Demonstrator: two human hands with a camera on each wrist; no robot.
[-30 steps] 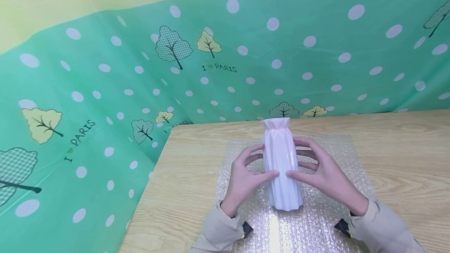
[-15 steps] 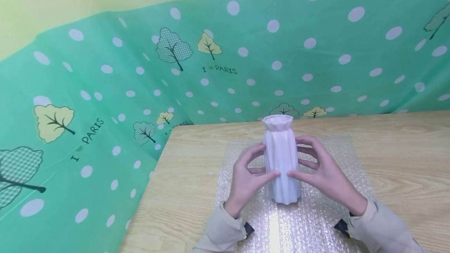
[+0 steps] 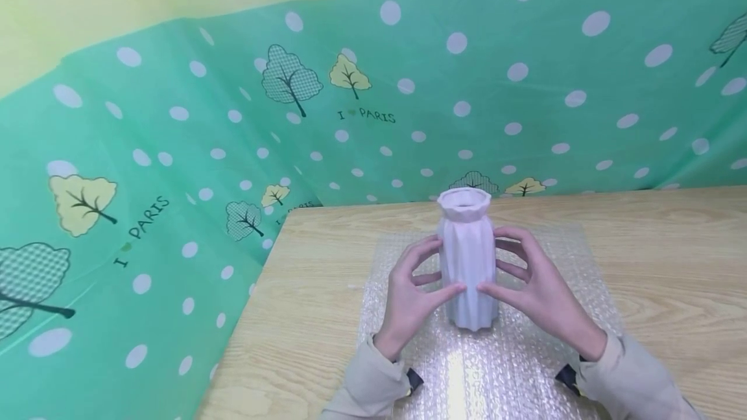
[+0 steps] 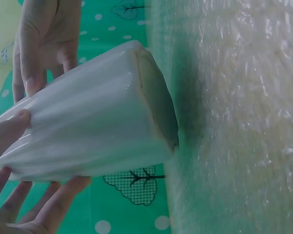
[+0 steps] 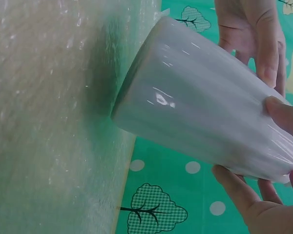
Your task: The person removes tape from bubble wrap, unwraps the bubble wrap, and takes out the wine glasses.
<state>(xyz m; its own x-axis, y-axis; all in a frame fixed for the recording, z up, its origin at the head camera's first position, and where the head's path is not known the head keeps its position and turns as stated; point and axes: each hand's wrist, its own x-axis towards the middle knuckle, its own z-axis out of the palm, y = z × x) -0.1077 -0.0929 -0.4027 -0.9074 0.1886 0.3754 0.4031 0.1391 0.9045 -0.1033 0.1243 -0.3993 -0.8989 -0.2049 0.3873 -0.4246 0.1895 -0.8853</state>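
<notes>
A white fluted vase (image 3: 469, 264) with a flared, scalloped mouth is held between both hands over a sheet of bubble wrap (image 3: 525, 355). My left hand (image 3: 411, 293) grips its left side, thumb on the front and fingers round the flank. On the opposite side my right hand (image 3: 539, 284) mirrors that grip, the thumbs nearly meeting. In the left wrist view the vase (image 4: 93, 117) leans and shows its flat base close over the wrap. The right wrist view shows the glossy lower body of the vase (image 5: 195, 102), its bottom edge right at the wrap.
The bubble wrap lies flat on a light wooden table (image 3: 303, 290). A green dotted cloth (image 3: 373, 96) printed with trees hangs behind the table and along its left edge. Dark straps (image 3: 567, 378) show at the sleeve cuffs.
The vase has tilted so its mouth now faces more toward the head camera, showing the opening. Its base has swung away from me. Both hands keep their grip.
</notes>
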